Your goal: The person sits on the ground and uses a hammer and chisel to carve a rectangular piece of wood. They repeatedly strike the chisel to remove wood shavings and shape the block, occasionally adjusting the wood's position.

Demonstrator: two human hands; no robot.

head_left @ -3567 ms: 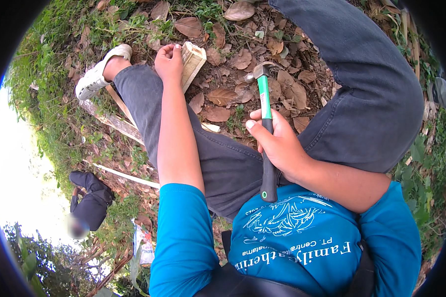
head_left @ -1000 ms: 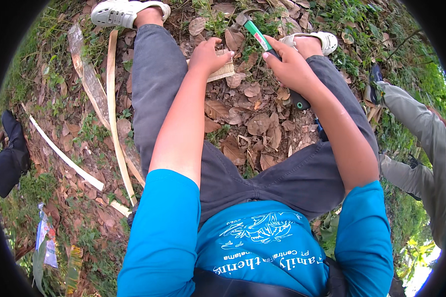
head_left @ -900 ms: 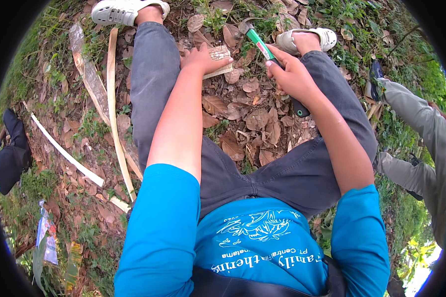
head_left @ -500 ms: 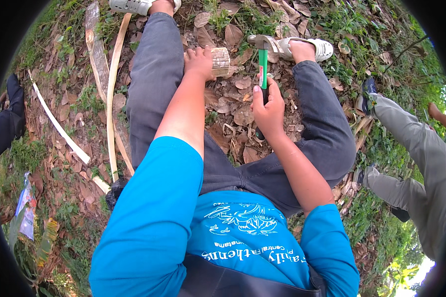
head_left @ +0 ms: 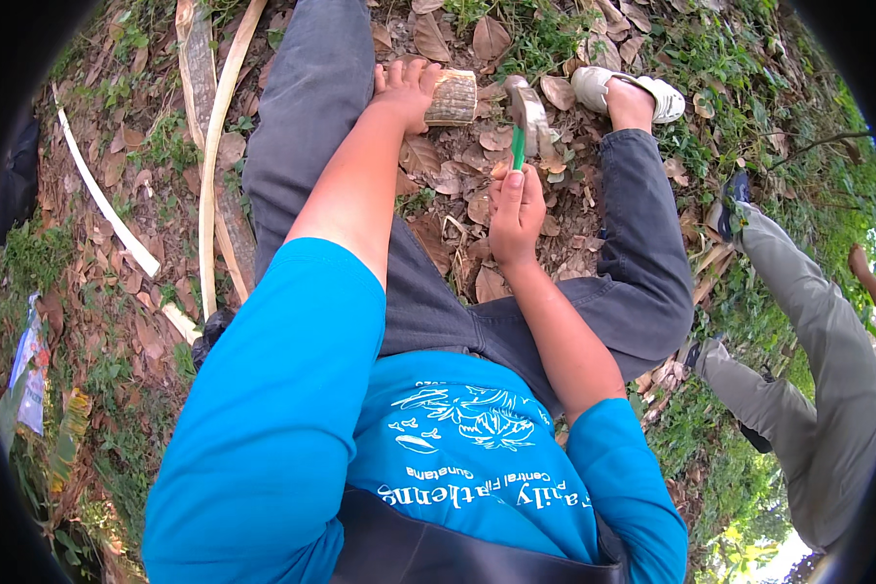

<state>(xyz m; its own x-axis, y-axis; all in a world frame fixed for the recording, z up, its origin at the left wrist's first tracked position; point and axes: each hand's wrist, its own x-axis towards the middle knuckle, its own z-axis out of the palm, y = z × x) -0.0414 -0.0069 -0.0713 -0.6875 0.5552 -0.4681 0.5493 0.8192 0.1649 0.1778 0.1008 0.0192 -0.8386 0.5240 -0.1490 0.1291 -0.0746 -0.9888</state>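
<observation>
The left hand (head_left: 404, 95) lies palm down on a short wood block (head_left: 454, 98), its fingers spread across the bark and not wrapped around it so far as can be seen. The block is lying on the ground (head_left: 433, 248) between the person's legs, toward the far edge of the ground in view and just beside the left trouser leg (head_left: 307, 127); its bark faces up and its cut end points right. The right hand (head_left: 519, 209) is closed around the handle of a hammer (head_left: 525, 109), thumb along the grip, with a green section of the shaft showing above the fingers. The hammer is upright, its metal head to the right of the block and apart from it. Further right, a pale clog (head_left: 594, 88) is on the person's right foot, near the far edge. Brown dry leaves (head_left: 492, 39) and green plants cover much of the ground. On its left side lie a long pale wood strip (head_left: 210, 185), a bark-covered length of wood (head_left: 200, 73) just beside it, and a thin curved strip (head_left: 102, 204) nearer the left edge. A coloured plastic bag (head_left: 31, 375) is at the near left corner. At the right edge, a co-worker's grey trouser legs (head_left: 820, 341) are visible.
</observation>
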